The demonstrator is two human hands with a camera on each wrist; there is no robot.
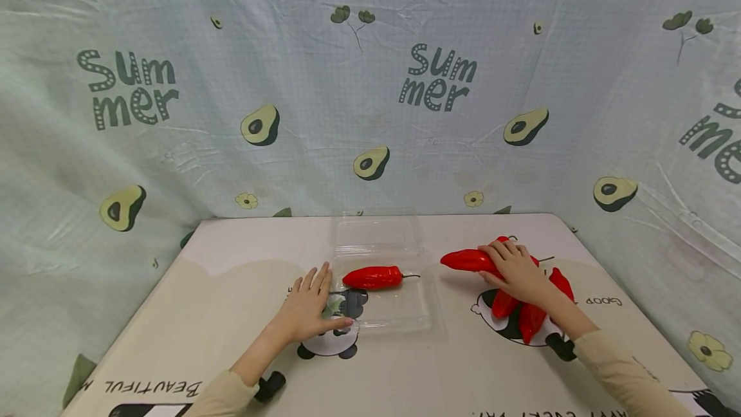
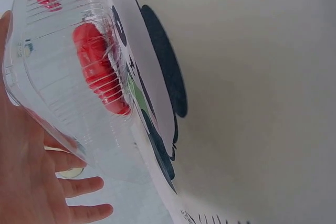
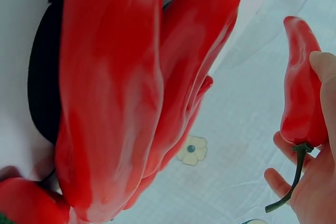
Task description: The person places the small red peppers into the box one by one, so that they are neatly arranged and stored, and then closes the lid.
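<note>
A clear plastic container [image 1: 399, 314] with its lid [image 1: 376, 232] folded back stands mid-table. One red chili pepper [image 1: 373, 277] with a dark stem lies inside it, seen through the ribbed wall in the left wrist view. My left hand [image 1: 307, 304] rests along the container's left side, fingers straight and spread. On the right, my right hand [image 1: 517, 274] holds another red chili pepper [image 3: 302, 87] between thumb and fingers, its green stem hanging past the palm. Several more peppers [image 3: 110, 93] are heaped under and beside that hand, partly hidden by it and the forearm in the head view.
A pale tablecloth [image 1: 243, 301] printed with pandas and lettering covers the table. Behind and at both sides hangs a light curtain [image 1: 312, 82] with avocado and lettering prints. One loose pepper [image 1: 561, 285] lies at the heap's right edge, close to my right forearm.
</note>
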